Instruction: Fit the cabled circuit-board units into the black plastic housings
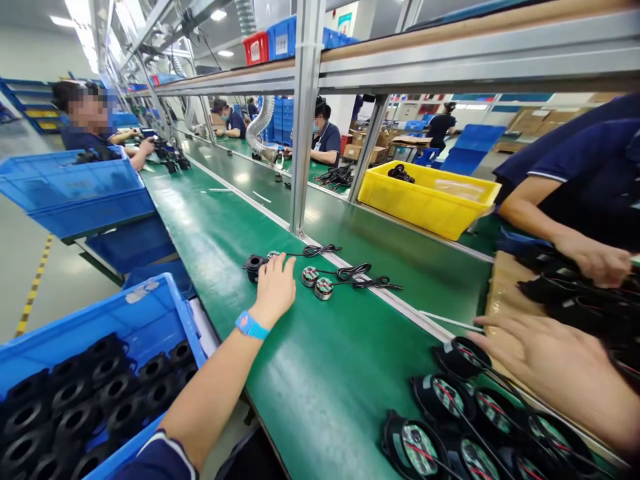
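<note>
My left hand [276, 287], with a blue band on the wrist, reaches over the green bench top. Its fingers are stretched out beside a black ring-shaped housing [255, 267] and partly cover a small silver part [273, 255]. Just right of it sit two small round motor-like parts [323, 288] with red wires and coiled black cables [354, 272]. My right hand [550, 357], slightly blurred, is open with fingers extended above several black round housings [447, 393]. These show green circuit boards and red wires inside; I cannot tell whether the hand touches them.
A blue bin [165, 313] of black ring housings stands at left, with more blue bins [75, 180] beyond. A metal post [301, 133] rises mid-bench. Across it are a yellow bin [425, 200] and a co-worker's hand [595, 257] over black parts. Another person [90, 127] works far left.
</note>
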Demonstrator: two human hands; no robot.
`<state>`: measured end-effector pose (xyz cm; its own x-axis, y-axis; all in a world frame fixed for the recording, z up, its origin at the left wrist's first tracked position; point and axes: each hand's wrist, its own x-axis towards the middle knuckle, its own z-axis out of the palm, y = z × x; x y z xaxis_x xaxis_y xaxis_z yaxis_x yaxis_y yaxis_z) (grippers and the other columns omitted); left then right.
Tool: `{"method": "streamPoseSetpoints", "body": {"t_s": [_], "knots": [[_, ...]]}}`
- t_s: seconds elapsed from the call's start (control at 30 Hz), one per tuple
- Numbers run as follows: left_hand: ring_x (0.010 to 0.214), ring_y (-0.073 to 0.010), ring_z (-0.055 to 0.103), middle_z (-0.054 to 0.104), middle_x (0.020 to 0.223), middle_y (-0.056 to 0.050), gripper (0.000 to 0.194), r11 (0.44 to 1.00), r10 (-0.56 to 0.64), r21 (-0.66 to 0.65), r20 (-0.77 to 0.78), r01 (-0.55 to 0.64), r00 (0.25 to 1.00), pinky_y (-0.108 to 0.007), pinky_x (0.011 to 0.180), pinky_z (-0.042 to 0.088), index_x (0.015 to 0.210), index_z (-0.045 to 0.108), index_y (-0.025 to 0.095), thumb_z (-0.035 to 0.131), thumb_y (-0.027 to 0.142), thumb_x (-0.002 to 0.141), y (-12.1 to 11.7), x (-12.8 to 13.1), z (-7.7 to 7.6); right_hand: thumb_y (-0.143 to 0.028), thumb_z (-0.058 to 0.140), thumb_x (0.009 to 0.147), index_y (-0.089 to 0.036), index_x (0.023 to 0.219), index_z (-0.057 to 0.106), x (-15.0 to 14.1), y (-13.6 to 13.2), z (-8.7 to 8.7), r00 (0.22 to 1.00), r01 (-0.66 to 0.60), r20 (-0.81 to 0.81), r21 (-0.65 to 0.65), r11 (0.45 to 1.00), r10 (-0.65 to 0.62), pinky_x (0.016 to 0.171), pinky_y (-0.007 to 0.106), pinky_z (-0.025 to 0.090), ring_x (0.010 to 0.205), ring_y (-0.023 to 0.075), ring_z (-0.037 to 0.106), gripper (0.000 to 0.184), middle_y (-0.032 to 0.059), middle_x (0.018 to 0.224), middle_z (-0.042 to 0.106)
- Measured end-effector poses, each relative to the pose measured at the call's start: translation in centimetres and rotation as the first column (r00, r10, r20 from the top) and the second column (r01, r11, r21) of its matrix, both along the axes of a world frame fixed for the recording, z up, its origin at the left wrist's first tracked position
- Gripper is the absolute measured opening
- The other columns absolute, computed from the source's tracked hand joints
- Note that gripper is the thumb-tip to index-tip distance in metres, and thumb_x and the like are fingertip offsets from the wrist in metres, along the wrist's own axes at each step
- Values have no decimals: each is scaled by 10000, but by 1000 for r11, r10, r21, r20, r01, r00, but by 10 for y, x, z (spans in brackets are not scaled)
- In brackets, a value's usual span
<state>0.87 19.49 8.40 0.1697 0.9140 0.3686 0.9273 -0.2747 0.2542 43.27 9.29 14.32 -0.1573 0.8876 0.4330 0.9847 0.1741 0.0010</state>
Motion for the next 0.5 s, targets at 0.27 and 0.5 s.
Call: {"method": "streamPoseSetpoints", "body": {"t_s": [0.27,0.5], "knots": [[1202,-376,604,582,1309,-188,360,976,135,-171,-5,-134,991,-538,1022,445,1231,598,192,679,201,881,19,-74,10,-565,677,898,-165,1344,602,-169,83,-39,982,-191,-52,-274,943,184,1065,467,438,1237,299,591,603,155,1322,654],[978,-223,648,605,1114,-32,504,971,-14,-228,271,78,962,-333,838,524,1129,487,232,831,356,781,-70,-73,-8,-514,619,962,-163,1174,637,-228,119,-69,982,-133,-177,-407,904,65,925,445,540,1021,211,652,410,78,1135,669]]}}
